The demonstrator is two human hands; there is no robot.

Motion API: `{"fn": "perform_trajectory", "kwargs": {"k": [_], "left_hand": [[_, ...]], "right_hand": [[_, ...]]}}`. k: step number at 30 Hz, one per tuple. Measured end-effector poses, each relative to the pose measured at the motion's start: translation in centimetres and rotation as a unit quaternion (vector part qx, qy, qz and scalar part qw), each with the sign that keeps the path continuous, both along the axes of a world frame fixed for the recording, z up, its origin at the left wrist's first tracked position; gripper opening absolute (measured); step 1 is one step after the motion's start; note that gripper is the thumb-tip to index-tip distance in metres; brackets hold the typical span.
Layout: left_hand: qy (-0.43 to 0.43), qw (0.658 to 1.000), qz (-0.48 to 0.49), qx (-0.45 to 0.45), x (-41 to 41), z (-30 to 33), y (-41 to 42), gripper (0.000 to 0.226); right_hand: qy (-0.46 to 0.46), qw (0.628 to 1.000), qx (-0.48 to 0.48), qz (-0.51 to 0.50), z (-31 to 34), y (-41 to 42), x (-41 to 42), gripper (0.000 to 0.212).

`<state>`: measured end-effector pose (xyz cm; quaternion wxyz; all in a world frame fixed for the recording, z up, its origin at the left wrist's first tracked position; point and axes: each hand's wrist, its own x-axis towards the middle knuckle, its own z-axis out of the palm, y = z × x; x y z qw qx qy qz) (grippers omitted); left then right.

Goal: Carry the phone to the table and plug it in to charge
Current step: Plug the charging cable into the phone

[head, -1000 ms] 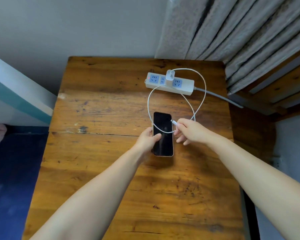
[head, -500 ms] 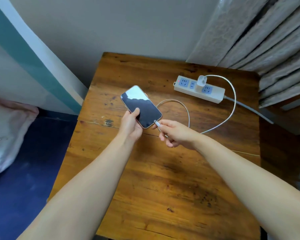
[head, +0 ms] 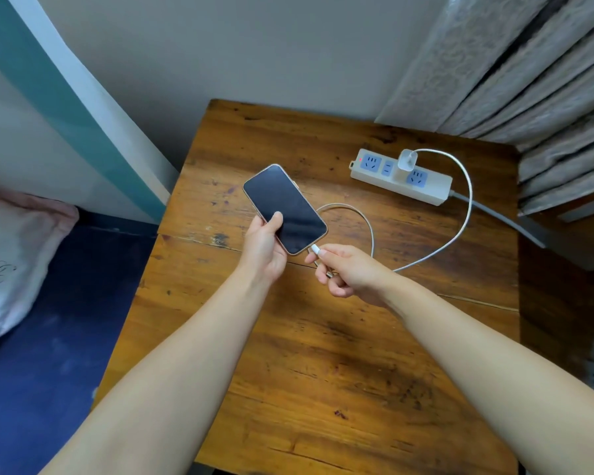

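My left hand [head: 264, 245] grips a phone [head: 283, 207] with a dark screen and a gold rim, held tilted above the wooden table [head: 323, 354]. My right hand [head: 348, 272] pinches the white plug end of the charging cable [head: 460, 231], and the plug tip meets the phone's lower edge. The cable loops over the table to a white charger [head: 405, 161] seated in a white power strip [head: 400, 176] at the back right. Whether the plug is fully seated I cannot tell.
A wall runs behind the table, and grey curtains [head: 528, 70] hang at the back right. A bed with a dark blue sheet [head: 55, 337] and a pale pillow [head: 11, 255] lies to the left. The strip's grey cord [head: 504, 217] runs off the table's right edge.
A second ago the phone lay flat on the table; my left hand has lifted and turned it. My right hand has brought the cable plug to the phone's lower edge. The view shifted left.
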<state>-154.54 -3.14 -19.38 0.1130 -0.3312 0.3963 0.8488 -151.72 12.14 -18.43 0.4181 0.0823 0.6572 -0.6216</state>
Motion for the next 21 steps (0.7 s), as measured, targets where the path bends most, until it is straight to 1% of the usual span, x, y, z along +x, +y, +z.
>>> {"fn": "perform_trajectory", "kwargs": {"k": [4,8,11,13,16,17,21], "left_hand": [[0.029,0.999,-0.013,-0.024,-0.1,0.4,0.2,0.032],[0.050,0.998,-0.036,-0.031,0.2,1.0,-0.1,0.031],[0.079,0.993,-0.080,-0.030,0.5,1.5,-0.8,0.029],[0.096,0.990,-0.103,-0.014,0.7,1.7,-1.2,0.031],[0.112,0.986,-0.125,-0.009,0.9,2.0,-1.9,0.035],[0.111,0.985,-0.130,-0.007,0.9,2.1,-2.0,0.036],[0.082,0.988,-0.127,0.039,0.9,2.2,-2.4,0.051]], "right_hand": [[0.017,0.999,-0.009,-0.026,0.2,-0.5,0.2,0.030],[0.020,0.999,-0.015,-0.021,0.3,-0.8,0.5,0.028],[-0.009,1.000,-0.016,0.009,0.8,0.0,-0.1,0.019],[-0.028,0.999,-0.017,0.002,1.4,1.2,-0.9,0.014],[-0.012,0.998,-0.001,-0.065,2.6,2.4,-2.5,0.022],[0.000,0.997,0.001,-0.074,2.6,2.4,-2.7,0.025],[0.024,0.997,-0.029,-0.063,2.4,1.0,-2.9,0.032]]}}
